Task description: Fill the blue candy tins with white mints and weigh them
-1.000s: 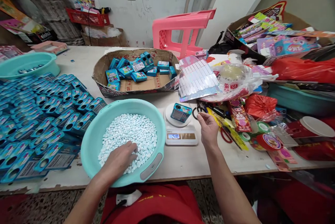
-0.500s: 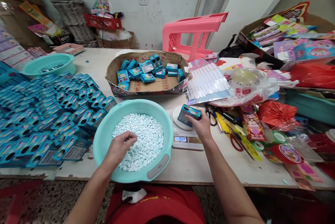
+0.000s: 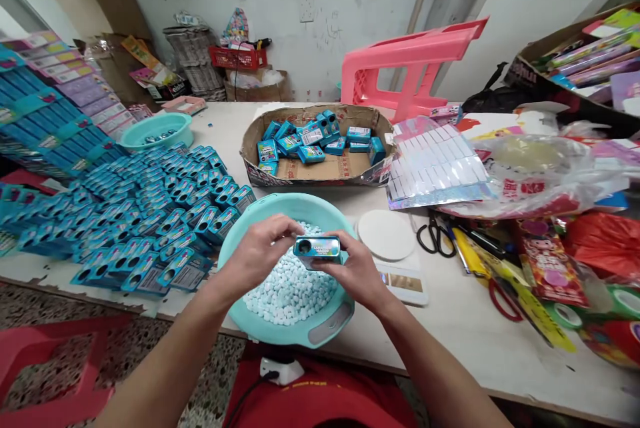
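My right hand (image 3: 357, 271) grips a small teal candy box (image 3: 320, 258) over the bowl, its printed top with a round dark hole facing me. At the box's left end is my left hand (image 3: 263, 248), thumb and fingers pinched together near the hole; whatever they hold is hidden. Below both hands, the turquoise bowl (image 3: 233, 288) contains a heap of small pale blue-white candies (image 3: 290, 298). The white kitchen scale (image 3: 387, 235) sits right of the bowl with nothing on its round plate.
Rows of teal boxes (image 3: 150, 228) stand on the left, holes up. Behind the bowl, a cut-down carton (image 3: 320, 180) contains several teal boxes. Scissors (image 3: 436, 240), a yellow cutter (image 3: 470, 253) and plastic bags crowd the right. A pink stool (image 3: 415, 58) lies at the back.
My right hand has carried the candy box from the scale to above the bowl. My left hand has risen from the candies to the box's hole. The view has turned left.
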{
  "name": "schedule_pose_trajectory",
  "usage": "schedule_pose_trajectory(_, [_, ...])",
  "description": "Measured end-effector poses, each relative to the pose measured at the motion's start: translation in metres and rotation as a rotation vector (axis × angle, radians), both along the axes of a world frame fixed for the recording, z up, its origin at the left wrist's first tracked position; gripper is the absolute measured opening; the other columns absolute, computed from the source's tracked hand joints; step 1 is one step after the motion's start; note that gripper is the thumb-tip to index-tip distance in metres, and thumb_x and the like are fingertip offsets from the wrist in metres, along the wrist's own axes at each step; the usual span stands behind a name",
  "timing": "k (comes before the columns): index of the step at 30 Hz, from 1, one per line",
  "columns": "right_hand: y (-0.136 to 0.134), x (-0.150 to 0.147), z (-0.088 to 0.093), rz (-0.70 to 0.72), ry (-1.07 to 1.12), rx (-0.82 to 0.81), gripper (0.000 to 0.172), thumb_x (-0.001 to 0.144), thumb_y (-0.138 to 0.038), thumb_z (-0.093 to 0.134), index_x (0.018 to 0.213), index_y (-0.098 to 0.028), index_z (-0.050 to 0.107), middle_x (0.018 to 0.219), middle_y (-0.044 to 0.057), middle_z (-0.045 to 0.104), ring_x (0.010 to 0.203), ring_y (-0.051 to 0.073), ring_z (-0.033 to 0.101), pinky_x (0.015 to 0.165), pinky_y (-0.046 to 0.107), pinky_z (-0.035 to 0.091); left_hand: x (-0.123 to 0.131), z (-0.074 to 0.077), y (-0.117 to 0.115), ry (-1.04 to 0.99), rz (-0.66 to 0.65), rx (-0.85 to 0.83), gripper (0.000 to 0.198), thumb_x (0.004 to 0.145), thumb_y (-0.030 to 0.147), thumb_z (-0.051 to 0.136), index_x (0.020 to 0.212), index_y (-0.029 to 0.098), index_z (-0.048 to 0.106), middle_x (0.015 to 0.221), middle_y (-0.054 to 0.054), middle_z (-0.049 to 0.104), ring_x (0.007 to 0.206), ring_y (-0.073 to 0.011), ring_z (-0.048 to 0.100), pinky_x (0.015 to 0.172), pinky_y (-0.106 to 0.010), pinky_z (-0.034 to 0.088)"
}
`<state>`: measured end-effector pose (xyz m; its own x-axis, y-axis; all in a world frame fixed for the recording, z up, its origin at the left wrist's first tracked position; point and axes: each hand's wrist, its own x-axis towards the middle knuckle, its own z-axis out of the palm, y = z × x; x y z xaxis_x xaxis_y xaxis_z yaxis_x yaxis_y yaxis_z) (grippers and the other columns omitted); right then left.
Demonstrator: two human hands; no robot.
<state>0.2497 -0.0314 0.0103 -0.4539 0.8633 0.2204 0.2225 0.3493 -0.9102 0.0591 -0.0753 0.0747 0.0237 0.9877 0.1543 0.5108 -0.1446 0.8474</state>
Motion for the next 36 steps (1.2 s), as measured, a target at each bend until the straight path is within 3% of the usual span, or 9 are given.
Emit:
schedule_pose_trajectory(4, [0.000,-0.006,-0.006,0.001,0.000,-0.026,0.033,0.069,-0.032,0.075,0.098,-0.024,0.061,0.090,0.000,0.066,0.083,0.020,0.061,0.075,0.031,0.047,0.002,0.001,0.004,0.072,-0.134,0.035,0.021,0.081,0.018,0.050,0.089,0.023,0.069,0.089,-0.004,0.066,0.086,-0.0182,0.060,0.081,-0.030,0.046])
schedule_pose_trajectory(7, [0.001,-0.004,-0.007,-0.012,0.009,-0.071,0.032,0.068,-0.031,0.075,0.096,-0.023,0.061,0.089,0.000,0.066,0.082,0.019,0.061,0.075,0.030,0.047,-0.009,-0.017,0.006,-0.012,-0.014,0.056,0.021,0.083,0.021,0.048,0.092,0.022,0.067,0.096,-0.005,0.066,0.093,-0.0192,0.060,0.084,-0.031,0.046])
schedule_pose_trajectory(10, [0.002,-0.001,-0.008,-0.032,0.017,-0.112,0.035,0.067,-0.032,0.076,0.096,-0.022,0.060,0.089,0.000,0.067,0.082,0.019,0.062,0.075,0.030,0.047,-0.022,-0.048,0.001,0.197,0.147,-0.062,0.020,0.082,0.024,0.049,0.093,0.020,0.065,0.098,-0.006,0.066,0.092,-0.0215,0.060,0.081,-0.032,0.045])
schedule_pose_trajectory(14, [0.002,0.000,-0.010,-0.060,0.012,-0.126,0.037,0.066,-0.035,0.076,0.097,-0.021,0.060,0.090,0.001,0.067,0.084,0.020,0.062,0.077,0.031,0.047,-0.018,-0.087,-0.018,0.610,-0.159,-0.451,0.025,0.073,0.024,0.058,0.097,0.019,0.066,0.099,-0.009,0.068,0.089,-0.0260,0.062,0.077,-0.033,0.045])
schedule_pose_trajectory(17, [0.001,-0.001,-0.012,-0.057,0.009,-0.119,0.038,0.066,-0.036,0.076,0.098,-0.021,0.060,0.090,0.001,0.067,0.084,0.020,0.062,0.078,0.031,0.047,-0.010,-0.096,-0.029,0.722,-0.282,-0.493,0.019,0.074,0.022,0.056,0.089,0.021,0.068,0.092,-0.007,0.069,0.088,-0.0263,0.063,0.074,-0.031,0.044])
schedule_pose_trajectory(20, [0.000,-0.002,-0.011,-0.043,-0.001,-0.121,0.038,0.067,-0.035,0.076,0.099,-0.021,0.060,0.091,0.001,0.067,0.085,0.020,0.062,0.078,0.031,0.047,-0.014,-0.087,-0.032,0.651,-0.185,-0.450,0.016,0.077,0.020,0.053,0.083,0.021,0.068,0.088,-0.004,0.070,0.086,-0.0234,0.063,0.073,-0.029,0.042])
schedule_pose_trajectory(26, [-0.004,-0.009,-0.012,-0.007,-0.045,-0.055,0.034,0.068,-0.031,0.075,0.098,-0.022,0.060,0.095,0.001,0.066,0.088,0.020,0.061,0.079,0.032,0.046,-0.027,-0.045,-0.030,0.315,0.072,-0.129,0.015,0.085,0.027,0.052,0.086,0.019,0.064,0.084,-0.002,0.067,0.078,-0.0158,0.060,0.071,-0.025,0.042])
schedule_pose_trajectory(30, [-0.009,-0.017,-0.015,0.043,-0.059,-0.023,0.032,0.069,-0.030,0.074,0.097,-0.022,0.060,0.091,0.000,0.065,0.084,0.019,0.060,0.077,0.030,0.045,-0.018,-0.028,-0.025,0.264,0.000,0.042,0.015,0.087,0.022,0.051,0.092,0.019,0.065,0.087,-0.003,0.065,0.083,-0.0155,0.058,0.075,-0.026,0.042])
schedule_pose_trajectory(36, [-0.011,-0.024,-0.014,0.066,-0.043,-0.037,0.032,0.069,-0.027,0.076,0.096,-0.022,0.060,0.089,-0.001,0.064,0.083,0.018,0.059,0.075,0.029,0.045,-0.017,-0.026,-0.024,0.186,-0.028,0.103,0.018,0.087,0.017,0.051,0.099,0.019,0.064,0.096,-0.004,0.065,0.093,-0.0170,0.059,0.083,-0.030,0.045])
